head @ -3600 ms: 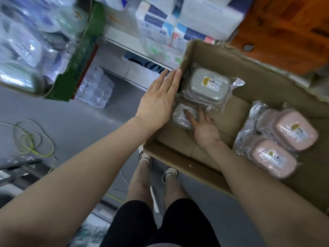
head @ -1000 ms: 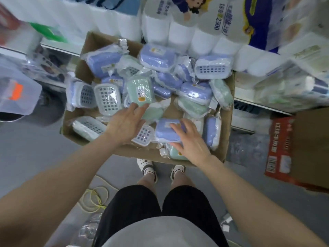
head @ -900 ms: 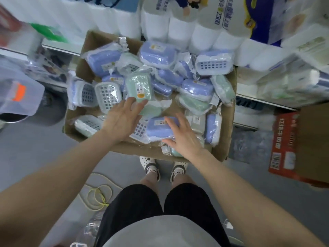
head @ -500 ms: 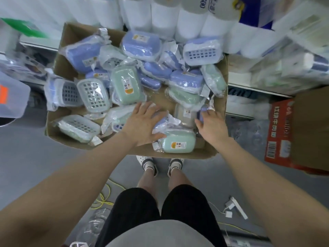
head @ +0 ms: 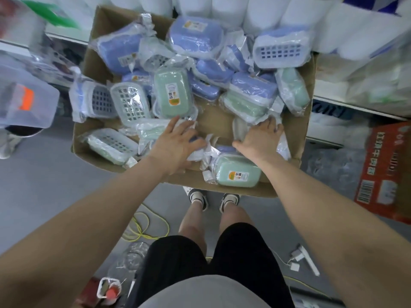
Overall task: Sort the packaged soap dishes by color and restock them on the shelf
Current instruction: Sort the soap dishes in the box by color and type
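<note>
A cardboard box (head: 298, 138) holds several plastic-wrapped soap dishes in blue and green. One green dish (head: 172, 95) lies label-up in the middle, another green dish (head: 238, 174) rests at the near edge, and a blue dish (head: 195, 33) sits at the back. My left hand (head: 175, 144) lies flat with spread fingers on wrapped packs at the box's near middle. My right hand (head: 260, 137) rests, fingers extended, on a pale wrapped pack by the right wall. What lies under either palm is hidden.
Toilet-paper packs (head: 255, 12) line the shelf behind the box. A red carton (head: 384, 172) stands on the floor at right, a clear plastic bin (head: 24, 101) at left. Yellow cable (head: 144, 227) and a white plug (head: 304, 258) lie on the grey floor near my feet.
The view swung from the box of grey and pink dishes to this blue-and-green box. Over the last second both hands shifted packs toward the near edge; a green dish now lies exposed there.
</note>
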Demonstrator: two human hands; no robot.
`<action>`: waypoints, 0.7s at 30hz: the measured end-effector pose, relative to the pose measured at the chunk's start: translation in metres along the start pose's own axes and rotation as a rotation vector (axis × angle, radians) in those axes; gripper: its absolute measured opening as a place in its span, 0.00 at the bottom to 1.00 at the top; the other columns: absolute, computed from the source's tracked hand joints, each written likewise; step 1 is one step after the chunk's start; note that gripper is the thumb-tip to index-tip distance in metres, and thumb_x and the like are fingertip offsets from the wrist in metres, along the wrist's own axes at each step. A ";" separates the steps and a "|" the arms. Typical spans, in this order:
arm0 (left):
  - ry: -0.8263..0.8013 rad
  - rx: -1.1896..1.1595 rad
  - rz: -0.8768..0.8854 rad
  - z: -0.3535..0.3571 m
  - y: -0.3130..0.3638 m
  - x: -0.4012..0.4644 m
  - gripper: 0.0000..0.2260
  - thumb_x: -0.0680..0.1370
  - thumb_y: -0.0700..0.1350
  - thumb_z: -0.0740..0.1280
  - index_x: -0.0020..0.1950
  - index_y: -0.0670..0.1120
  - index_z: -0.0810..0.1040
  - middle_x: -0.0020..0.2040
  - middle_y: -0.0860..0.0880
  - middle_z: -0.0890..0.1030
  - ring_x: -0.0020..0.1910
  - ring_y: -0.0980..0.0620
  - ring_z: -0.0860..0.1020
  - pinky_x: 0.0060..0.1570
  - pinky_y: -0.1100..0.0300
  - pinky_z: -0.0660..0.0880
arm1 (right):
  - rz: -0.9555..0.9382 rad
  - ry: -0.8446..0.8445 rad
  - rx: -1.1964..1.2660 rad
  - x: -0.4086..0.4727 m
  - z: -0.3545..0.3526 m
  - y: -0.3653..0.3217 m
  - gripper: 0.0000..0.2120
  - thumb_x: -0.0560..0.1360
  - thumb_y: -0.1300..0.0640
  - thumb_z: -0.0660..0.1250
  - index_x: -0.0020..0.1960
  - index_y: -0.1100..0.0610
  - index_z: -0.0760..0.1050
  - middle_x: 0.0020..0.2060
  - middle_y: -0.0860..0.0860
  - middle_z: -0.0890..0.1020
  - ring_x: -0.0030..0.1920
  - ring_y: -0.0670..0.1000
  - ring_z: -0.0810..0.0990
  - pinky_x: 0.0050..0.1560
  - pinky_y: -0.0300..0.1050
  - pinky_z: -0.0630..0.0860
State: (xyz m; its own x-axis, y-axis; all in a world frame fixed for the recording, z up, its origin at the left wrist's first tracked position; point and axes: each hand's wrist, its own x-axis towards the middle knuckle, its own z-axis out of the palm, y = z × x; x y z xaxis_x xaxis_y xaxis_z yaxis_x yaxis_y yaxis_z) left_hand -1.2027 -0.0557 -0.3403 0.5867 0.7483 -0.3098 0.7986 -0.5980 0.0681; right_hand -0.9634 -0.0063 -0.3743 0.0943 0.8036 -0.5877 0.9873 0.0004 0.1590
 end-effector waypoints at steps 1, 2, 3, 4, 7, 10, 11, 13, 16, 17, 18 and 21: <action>-0.008 -0.009 -0.007 -0.001 0.001 -0.001 0.25 0.70 0.63 0.68 0.63 0.54 0.76 0.60 0.44 0.78 0.72 0.40 0.65 0.74 0.37 0.52 | -0.012 0.011 0.022 -0.001 -0.003 0.002 0.46 0.69 0.30 0.64 0.75 0.61 0.64 0.75 0.62 0.61 0.76 0.60 0.55 0.72 0.61 0.53; -0.019 -0.026 -0.026 -0.002 0.003 -0.001 0.26 0.71 0.68 0.62 0.64 0.54 0.75 0.61 0.45 0.77 0.73 0.40 0.64 0.74 0.37 0.50 | -0.030 0.024 0.060 -0.003 -0.006 0.006 0.44 0.69 0.32 0.66 0.74 0.60 0.64 0.73 0.61 0.66 0.74 0.59 0.60 0.71 0.58 0.56; -0.033 -0.048 -0.059 -0.004 0.006 0.000 0.29 0.72 0.71 0.56 0.64 0.55 0.75 0.63 0.45 0.77 0.74 0.41 0.62 0.74 0.37 0.48 | -0.055 0.037 0.118 -0.004 -0.009 0.010 0.40 0.70 0.35 0.67 0.72 0.59 0.65 0.69 0.59 0.71 0.72 0.58 0.64 0.69 0.56 0.59; -0.041 -0.067 -0.094 -0.006 0.010 0.001 0.32 0.73 0.73 0.51 0.65 0.55 0.75 0.65 0.46 0.75 0.75 0.41 0.61 0.74 0.37 0.46 | -0.083 0.049 0.189 -0.006 -0.012 0.015 0.35 0.71 0.38 0.67 0.70 0.58 0.67 0.65 0.57 0.75 0.69 0.58 0.68 0.67 0.54 0.61; -0.012 -0.099 -0.112 -0.011 0.026 0.009 0.37 0.73 0.74 0.47 0.66 0.51 0.76 0.65 0.47 0.75 0.73 0.41 0.63 0.73 0.34 0.47 | -0.138 0.057 0.391 -0.010 -0.019 0.031 0.25 0.72 0.44 0.70 0.64 0.55 0.72 0.57 0.54 0.80 0.61 0.59 0.76 0.62 0.50 0.70; 0.026 -0.087 0.016 -0.004 0.044 0.022 0.36 0.71 0.73 0.57 0.65 0.48 0.76 0.62 0.45 0.77 0.67 0.40 0.70 0.70 0.32 0.53 | -0.168 0.110 0.522 -0.011 -0.019 0.045 0.19 0.71 0.51 0.71 0.60 0.56 0.75 0.54 0.56 0.81 0.57 0.60 0.77 0.53 0.46 0.71; 0.015 -0.078 0.060 -0.001 0.052 0.028 0.37 0.69 0.73 0.61 0.66 0.48 0.76 0.61 0.45 0.77 0.67 0.41 0.70 0.70 0.32 0.53 | -0.176 0.138 0.560 -0.011 -0.018 0.049 0.18 0.72 0.52 0.71 0.60 0.56 0.76 0.54 0.57 0.81 0.57 0.59 0.77 0.53 0.46 0.71; -0.083 -0.048 0.101 0.001 0.067 0.038 0.40 0.67 0.71 0.66 0.70 0.47 0.71 0.65 0.46 0.75 0.68 0.42 0.69 0.71 0.33 0.46 | -0.187 0.190 0.611 -0.010 -0.012 0.058 0.17 0.73 0.52 0.69 0.60 0.55 0.77 0.54 0.56 0.81 0.56 0.58 0.77 0.54 0.46 0.69; -0.223 -0.018 0.061 0.004 0.082 0.049 0.40 0.71 0.67 0.67 0.75 0.46 0.61 0.68 0.46 0.73 0.68 0.43 0.68 0.72 0.37 0.40 | -0.209 0.256 0.535 -0.009 0.004 0.071 0.17 0.74 0.49 0.68 0.59 0.56 0.78 0.54 0.57 0.81 0.57 0.59 0.76 0.60 0.49 0.69; -0.244 -0.012 0.043 0.002 0.082 0.052 0.40 0.71 0.66 0.67 0.75 0.46 0.60 0.68 0.45 0.73 0.68 0.44 0.69 0.72 0.37 0.40 | -0.223 0.257 0.492 -0.010 0.009 0.075 0.17 0.74 0.49 0.68 0.59 0.57 0.79 0.55 0.57 0.80 0.58 0.60 0.75 0.61 0.49 0.68; -0.258 -0.003 0.034 0.000 0.080 0.054 0.40 0.71 0.66 0.67 0.75 0.46 0.60 0.67 0.45 0.74 0.68 0.44 0.69 0.72 0.37 0.41 | -0.225 0.244 0.450 -0.013 0.012 0.078 0.18 0.74 0.48 0.69 0.60 0.57 0.79 0.57 0.57 0.79 0.61 0.60 0.74 0.63 0.50 0.68; -0.256 0.044 0.013 -0.015 0.064 0.052 0.38 0.72 0.65 0.66 0.76 0.48 0.60 0.68 0.47 0.72 0.71 0.43 0.65 0.73 0.37 0.44 | -0.183 0.185 0.335 -0.021 0.017 0.082 0.23 0.72 0.46 0.71 0.63 0.56 0.77 0.64 0.54 0.73 0.68 0.59 0.67 0.64 0.55 0.69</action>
State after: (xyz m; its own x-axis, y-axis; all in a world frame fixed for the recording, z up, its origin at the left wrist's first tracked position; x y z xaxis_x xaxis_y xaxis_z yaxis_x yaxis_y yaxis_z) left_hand -1.1193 -0.0511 -0.3378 0.5393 0.6468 -0.5393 0.7813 -0.6232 0.0339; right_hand -0.8817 -0.0330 -0.3622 -0.0806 0.9016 -0.4249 0.9756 -0.0159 -0.2189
